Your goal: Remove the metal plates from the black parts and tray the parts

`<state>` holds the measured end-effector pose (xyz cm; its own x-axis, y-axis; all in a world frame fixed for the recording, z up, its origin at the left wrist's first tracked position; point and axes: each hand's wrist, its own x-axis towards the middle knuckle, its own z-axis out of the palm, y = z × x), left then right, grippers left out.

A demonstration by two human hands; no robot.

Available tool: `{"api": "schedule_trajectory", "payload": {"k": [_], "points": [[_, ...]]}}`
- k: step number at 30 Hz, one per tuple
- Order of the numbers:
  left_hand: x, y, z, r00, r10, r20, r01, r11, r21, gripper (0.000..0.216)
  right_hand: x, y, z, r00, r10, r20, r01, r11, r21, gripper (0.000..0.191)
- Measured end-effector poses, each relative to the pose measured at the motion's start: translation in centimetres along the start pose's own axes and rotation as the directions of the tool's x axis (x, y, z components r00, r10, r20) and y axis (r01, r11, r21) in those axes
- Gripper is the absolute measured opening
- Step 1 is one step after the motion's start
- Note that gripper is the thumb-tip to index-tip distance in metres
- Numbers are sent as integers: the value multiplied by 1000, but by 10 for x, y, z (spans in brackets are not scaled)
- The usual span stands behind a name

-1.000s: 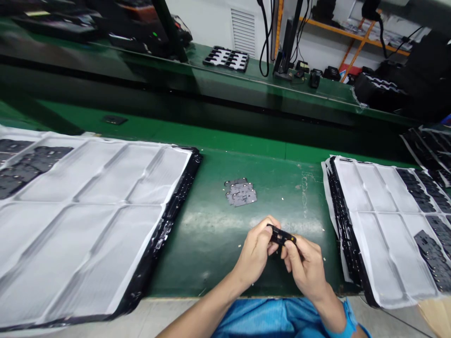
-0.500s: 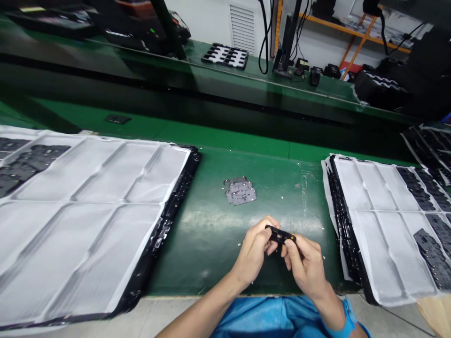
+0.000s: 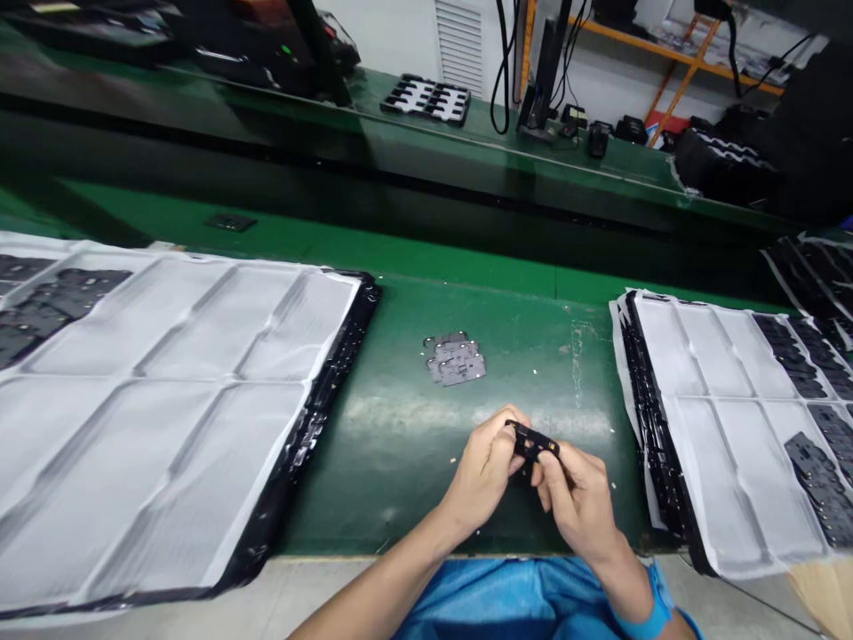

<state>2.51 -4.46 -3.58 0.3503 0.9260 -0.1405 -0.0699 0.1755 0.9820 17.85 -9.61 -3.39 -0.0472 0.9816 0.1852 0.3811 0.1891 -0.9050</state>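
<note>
My left hand (image 3: 483, 471) and my right hand (image 3: 577, 498) meet over the near edge of the green table (image 3: 413, 444). Both pinch the same small flat black part (image 3: 531, 440), the left at its left end, the right at its right end. A small yellow spot shows on the part by my right fingertips. A little pile of several grey flat parts (image 3: 457, 360) lies on the table just beyond my hands.
A large tray lined with white sheet (image 3: 153, 400) lies at the left, some black parts in its far-left pockets. A similar tray (image 3: 726, 418) at the right holds black parts along its right side. Beyond runs a conveyor; a black tray (image 3: 426, 96) and cables sit on the far bench.
My hands stay in place; the black part has tilted slightly between my fingers. The view has shifted a little.
</note>
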Motion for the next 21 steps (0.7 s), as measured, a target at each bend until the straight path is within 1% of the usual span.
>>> {"api": "schedule_trajectory", "payload": {"k": [8,10,13,15,17,18,20,21], "points": [[-2,0,-2,999,19,32,-20,999,31,28,-1,1,-1,1000,27,-6,-27,999,19,35],[-3,0,-4,998,12,59,-15,999,40,26,-1,2,-2,999,44,-13,-44,999,24,36],[-6,-1,-9,993,-6,118,-4,997,79,22,0,4,-5,994,106,-30,-104,992,67,38],[-10,-3,-15,996,13,85,-27,984,174,20,2,5,-8,987,157,-47,-151,983,101,39],[-15,-4,-23,996,85,15,-85,938,335,19,4,5,-10,978,200,-62,-190,972,137,39],[-16,-4,-27,992,130,3,-119,900,419,20,5,6,-11,974,216,-64,-204,966,158,38],[-18,-2,-36,980,196,33,-183,824,536,21,6,6,-11,970,236,-57,-220,955,200,31],[-18,1,-39,977,204,60,-202,805,557,21,6,6,-10,969,240,-51,-224,951,213,27]]}}
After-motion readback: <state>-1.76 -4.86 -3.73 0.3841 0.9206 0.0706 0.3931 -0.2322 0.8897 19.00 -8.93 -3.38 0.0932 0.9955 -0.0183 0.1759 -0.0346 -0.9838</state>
